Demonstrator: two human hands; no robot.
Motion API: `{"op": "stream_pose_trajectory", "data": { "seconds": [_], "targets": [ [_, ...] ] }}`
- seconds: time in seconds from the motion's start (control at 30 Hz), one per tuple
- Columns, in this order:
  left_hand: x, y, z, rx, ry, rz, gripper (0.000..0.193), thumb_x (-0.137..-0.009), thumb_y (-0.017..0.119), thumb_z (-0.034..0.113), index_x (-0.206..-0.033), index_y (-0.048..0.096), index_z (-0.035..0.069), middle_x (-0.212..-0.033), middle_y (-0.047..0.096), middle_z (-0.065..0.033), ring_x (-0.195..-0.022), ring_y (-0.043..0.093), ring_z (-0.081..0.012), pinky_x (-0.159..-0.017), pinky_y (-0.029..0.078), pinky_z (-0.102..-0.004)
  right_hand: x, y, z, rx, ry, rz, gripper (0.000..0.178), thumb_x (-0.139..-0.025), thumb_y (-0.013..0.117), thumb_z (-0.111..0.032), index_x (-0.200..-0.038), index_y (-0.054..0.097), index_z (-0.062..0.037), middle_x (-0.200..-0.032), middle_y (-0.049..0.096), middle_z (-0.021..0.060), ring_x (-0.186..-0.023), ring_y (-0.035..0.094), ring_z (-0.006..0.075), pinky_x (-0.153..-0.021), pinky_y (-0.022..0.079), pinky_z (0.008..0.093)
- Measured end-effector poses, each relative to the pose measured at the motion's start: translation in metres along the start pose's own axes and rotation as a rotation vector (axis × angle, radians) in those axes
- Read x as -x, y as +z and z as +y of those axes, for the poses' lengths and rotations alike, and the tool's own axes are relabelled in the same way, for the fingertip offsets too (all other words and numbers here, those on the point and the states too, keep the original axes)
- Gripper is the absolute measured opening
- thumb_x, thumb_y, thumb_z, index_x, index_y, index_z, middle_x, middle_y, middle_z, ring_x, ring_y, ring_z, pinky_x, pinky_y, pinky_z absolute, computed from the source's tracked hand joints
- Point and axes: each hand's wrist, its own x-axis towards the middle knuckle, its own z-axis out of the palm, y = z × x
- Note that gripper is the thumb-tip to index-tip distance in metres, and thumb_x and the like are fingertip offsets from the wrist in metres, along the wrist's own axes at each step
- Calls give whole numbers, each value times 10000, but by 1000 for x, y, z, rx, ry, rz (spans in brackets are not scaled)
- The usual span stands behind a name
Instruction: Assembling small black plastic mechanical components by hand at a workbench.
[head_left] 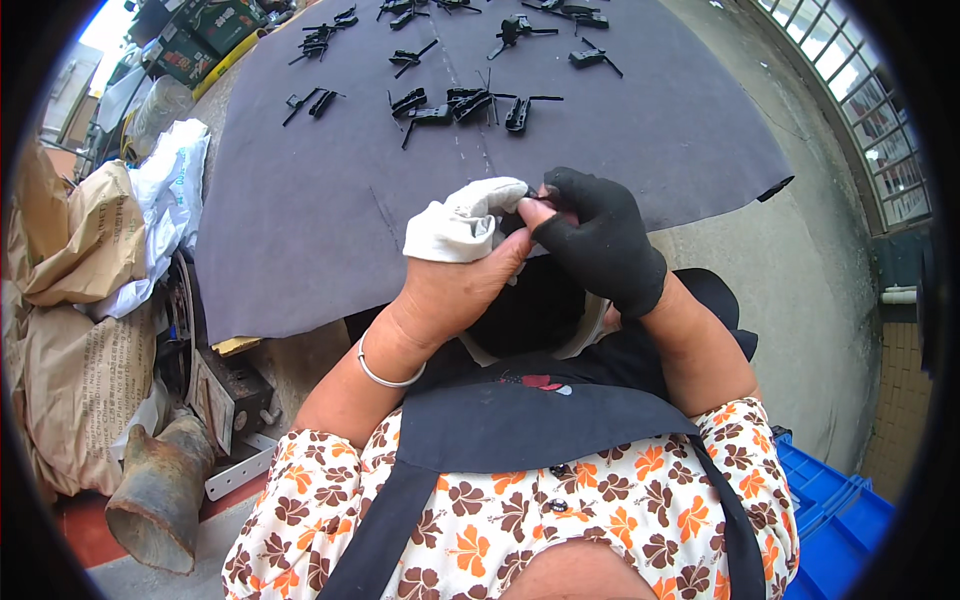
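Note:
My left hand, in a white glove that leaves the thumb bare, meets my right hand over the near edge of the table. A black glove covers my right hand, with bare fingertips showing. Both hands are closed, thumbs and fingers pinching a small black part between them. Most of that part is hidden by the fingers, so its exact kind is unclear. Beyond the hands lies a cluster of black plastic clip-like pieces with thin rods sticking out.
The table wears a dark grey cover. More black pieces are scattered toward its far side. Paper sacks and a rusty metal pipe stand at left. A blue plastic crate sits at lower right, a barred window at upper right.

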Motion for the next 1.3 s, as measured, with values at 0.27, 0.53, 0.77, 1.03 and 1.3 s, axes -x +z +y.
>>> {"op": "stream_pose_trajectory", "data": {
  "seconds": [0.27,0.53,0.77,1.03,1.3],
  "targets": [
    [-2,-4,18,298,-343,-9,239,-868,592,82,-1079,562,-27,-731,610,-30,-551,537,-46,-490,438,-198,-1,-7,1,-247,-18,-121,153,-881,552,-125,-830,600,11,-694,549,7,-671,476,77,-619,405,250],
    [-2,0,16,-412,251,136,191,-784,625,52,-965,610,-5,-830,637,-119,-714,623,-235,-667,492,-296,2,6,6,-167,31,-112,198,-915,511,-154,-921,599,23,-762,586,36,-730,508,79,-678,431,264],
    [-4,-4,14,156,-115,105,279,-864,584,69,-1118,498,-8,-864,615,-67,-744,582,-130,-689,474,-252,-1,-14,1,-159,29,-151,192,-890,555,-166,-938,610,12,-780,610,47,-696,518,90,-657,440,265],
    [-8,-14,16,464,-334,31,293,-914,456,45,-1200,446,-15,-843,601,-54,-528,462,-44,-461,399,-194,-2,-16,11,48,-189,-6,115,-781,660,-29,-893,638,-20,-680,570,31,-627,501,75,-580,415,230],
    [-2,-7,16,421,-385,-173,267,-884,461,47,-1142,456,-23,-678,524,16,-534,440,-29,-483,378,-189,-1,-10,3,-68,-95,-61,93,-806,649,-61,-890,634,-23,-679,549,-7,-634,465,54,-576,405,239]
  ]
}}
